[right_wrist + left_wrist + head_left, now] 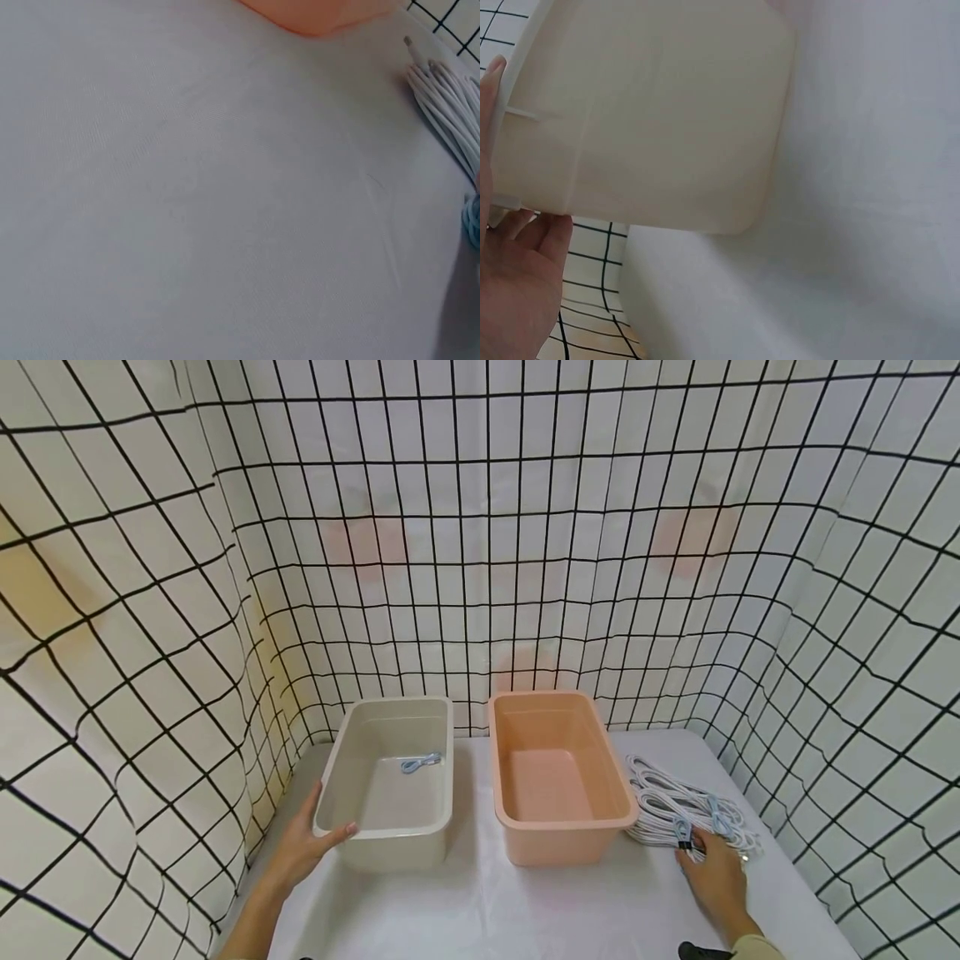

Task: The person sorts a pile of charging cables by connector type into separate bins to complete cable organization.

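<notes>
My left hand [300, 847] grips the near left corner of a cream bin [397, 847], thumb over the rim and fingers along the outside. In the left wrist view those fingers curl under the rim of the bin [660, 127]. A small bundled blue cable [420, 763] lies inside it. On the right, my right hand [716, 877] pinches another small blue cable [682, 828] with a black part, at the near edge of a pile of white cables [667, 797]. In the right wrist view the white cables [446, 105] and the blue cable [471, 221] show at the right edge; most of the hand is outside that view.
An orange bin [558, 843] stands between the cream bin and the cable pile. One more blue cable [720, 817] lies on the pile. Black wire mesh [487, 560] encloses the white-covered table [487, 910] at the back and both sides.
</notes>
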A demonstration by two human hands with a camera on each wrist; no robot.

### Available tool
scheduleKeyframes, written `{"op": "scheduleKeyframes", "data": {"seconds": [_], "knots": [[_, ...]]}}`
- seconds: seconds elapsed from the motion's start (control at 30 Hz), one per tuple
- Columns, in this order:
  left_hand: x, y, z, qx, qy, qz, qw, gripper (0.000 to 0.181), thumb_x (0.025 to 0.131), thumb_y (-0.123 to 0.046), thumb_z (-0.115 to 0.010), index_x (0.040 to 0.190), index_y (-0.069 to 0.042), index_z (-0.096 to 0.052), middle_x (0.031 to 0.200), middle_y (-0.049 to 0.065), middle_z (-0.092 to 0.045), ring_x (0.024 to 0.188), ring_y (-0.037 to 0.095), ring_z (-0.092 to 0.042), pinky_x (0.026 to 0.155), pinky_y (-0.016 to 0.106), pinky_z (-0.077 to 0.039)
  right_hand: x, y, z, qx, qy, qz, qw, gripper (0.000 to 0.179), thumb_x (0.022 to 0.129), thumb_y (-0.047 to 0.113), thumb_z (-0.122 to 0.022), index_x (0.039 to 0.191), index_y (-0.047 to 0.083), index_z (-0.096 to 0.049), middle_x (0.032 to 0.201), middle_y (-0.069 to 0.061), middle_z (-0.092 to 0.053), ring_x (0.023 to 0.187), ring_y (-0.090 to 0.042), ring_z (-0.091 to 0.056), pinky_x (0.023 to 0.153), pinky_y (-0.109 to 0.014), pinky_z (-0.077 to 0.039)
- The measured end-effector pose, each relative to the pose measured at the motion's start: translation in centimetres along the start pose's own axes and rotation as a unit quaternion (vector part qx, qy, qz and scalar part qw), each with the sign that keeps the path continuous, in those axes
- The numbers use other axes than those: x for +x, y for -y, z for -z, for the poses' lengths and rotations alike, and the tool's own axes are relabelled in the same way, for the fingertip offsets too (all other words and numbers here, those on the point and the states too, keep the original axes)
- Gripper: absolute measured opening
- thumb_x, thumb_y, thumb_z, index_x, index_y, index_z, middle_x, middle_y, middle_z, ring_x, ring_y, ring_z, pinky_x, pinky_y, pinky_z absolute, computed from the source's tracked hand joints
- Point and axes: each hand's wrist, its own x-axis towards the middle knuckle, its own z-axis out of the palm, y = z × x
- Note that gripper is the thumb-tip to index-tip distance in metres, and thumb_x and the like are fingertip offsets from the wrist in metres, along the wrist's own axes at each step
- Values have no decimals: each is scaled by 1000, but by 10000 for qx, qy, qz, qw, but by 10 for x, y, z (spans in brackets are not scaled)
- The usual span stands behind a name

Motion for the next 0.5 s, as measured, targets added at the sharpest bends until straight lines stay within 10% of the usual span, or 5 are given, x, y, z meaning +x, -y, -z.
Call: {"op": "scheduleKeyframes", "data": {"seconds": [0.5], "knots": [[-1, 1, -1, 26, -33, -33, 10000, 112, 92, -35, -80, 166, -6, -1, 163, 35, -17, 143, 56, -30, 114, 69, -25, 4, 16, 2, -438, 175, -588, 9972, 40, 88, 8, -75, 122, -10, -67, 105, -25, -70, 98, -47, -65, 76, -60, -50]]}}
